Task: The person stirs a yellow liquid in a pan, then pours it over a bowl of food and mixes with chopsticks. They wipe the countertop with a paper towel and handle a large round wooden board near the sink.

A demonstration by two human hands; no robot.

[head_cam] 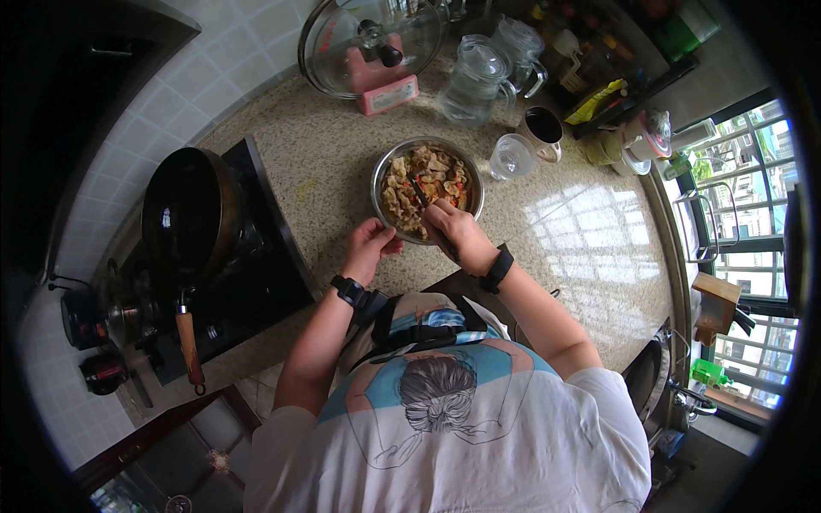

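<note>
A round stainless steel bowl (476,170) stands on the speckled stone counter before me. In it lie pale, thin slices of food (426,163) mixed with red chopped bits. My right hand (454,232) grips dark chopsticks (418,190), their far ends down among the slices. Its fingers are above the near right part of the bowl and hide some of the food. My left hand (372,249) is at the bowl's near left rim, its thumb tip against or very close to the edge and its fingers curled. Whether it grips the rim cannot be told.
A dark wok (186,218) with a wooden handle sits on the black cooktop (256,269) at left. Behind the bowl are a glass lid (327,58) on a pink stand (388,95) and glass pitchers (471,83). A water glass (513,157) and a mug (542,125) stand to its right.
</note>
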